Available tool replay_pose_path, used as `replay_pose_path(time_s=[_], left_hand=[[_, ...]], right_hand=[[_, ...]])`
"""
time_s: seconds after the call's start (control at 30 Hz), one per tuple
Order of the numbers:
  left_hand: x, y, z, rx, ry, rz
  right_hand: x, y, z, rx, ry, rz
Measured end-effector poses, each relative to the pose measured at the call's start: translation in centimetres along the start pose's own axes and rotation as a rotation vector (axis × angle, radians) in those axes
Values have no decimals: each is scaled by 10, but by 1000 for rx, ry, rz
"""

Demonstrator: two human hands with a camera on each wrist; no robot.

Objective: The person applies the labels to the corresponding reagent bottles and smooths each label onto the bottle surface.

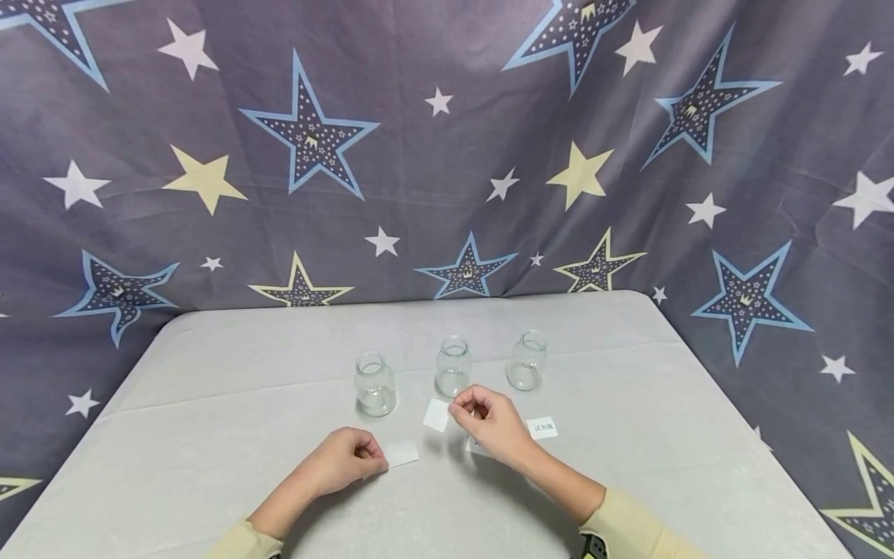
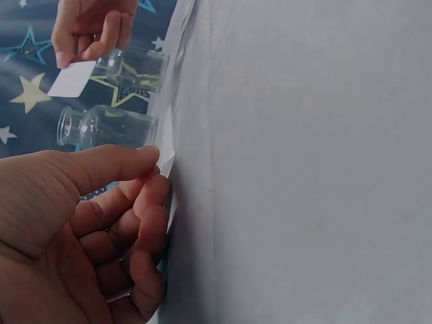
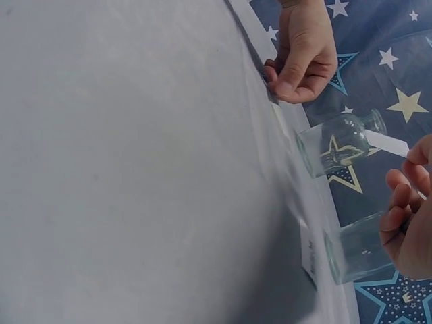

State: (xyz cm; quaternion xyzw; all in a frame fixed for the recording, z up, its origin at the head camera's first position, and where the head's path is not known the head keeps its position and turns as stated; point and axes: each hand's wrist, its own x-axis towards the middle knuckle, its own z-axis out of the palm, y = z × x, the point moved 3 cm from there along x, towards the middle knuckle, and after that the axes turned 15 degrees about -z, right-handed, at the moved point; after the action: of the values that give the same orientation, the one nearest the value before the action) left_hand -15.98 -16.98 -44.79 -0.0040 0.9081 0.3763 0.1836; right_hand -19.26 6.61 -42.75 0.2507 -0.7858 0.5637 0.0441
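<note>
My right hand (image 1: pixel 492 423) pinches a small blank-looking white card (image 1: pixel 436 415) by its edge, held above the table in front of the middle glass jar (image 1: pixel 454 369). The same card (image 2: pixel 71 79) shows in the left wrist view. Lower and to the left, my left hand (image 1: pixel 345 460) has thumb and fingertips together at the edge of another white card (image 1: pixel 403 453), close over the table. A third card (image 1: pixel 476 446) is mostly hidden beneath the right hand. Beside that wrist lies a card with handwriting (image 1: pixel 542 427).
Two more open glass jars stand in the row, a left jar (image 1: pixel 375 388) and a right jar (image 1: pixel 527 363). A pale cloth covers the table (image 1: pixel 230 435). Behind it hangs a grey curtain (image 1: pixel 398 140) printed with stars.
</note>
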Motion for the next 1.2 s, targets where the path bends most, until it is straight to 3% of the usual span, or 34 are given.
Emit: replay_pose_path(time_s=[0.2, 0.63, 0.87, 1.2], left_hand=[[1, 4, -2, -91, 3, 20], [0, 32, 4, -168, 126, 61], [-1, 37, 7, -220, 133, 61], [-3, 35, 6, -286, 122, 85]], right_hand=[[1, 1, 5, -18, -11, -9], [-2, -9, 17, -167, -35, -194], [-5, -13, 23, -231, -58, -336], [-7, -19, 31, -329, -111, -456]])
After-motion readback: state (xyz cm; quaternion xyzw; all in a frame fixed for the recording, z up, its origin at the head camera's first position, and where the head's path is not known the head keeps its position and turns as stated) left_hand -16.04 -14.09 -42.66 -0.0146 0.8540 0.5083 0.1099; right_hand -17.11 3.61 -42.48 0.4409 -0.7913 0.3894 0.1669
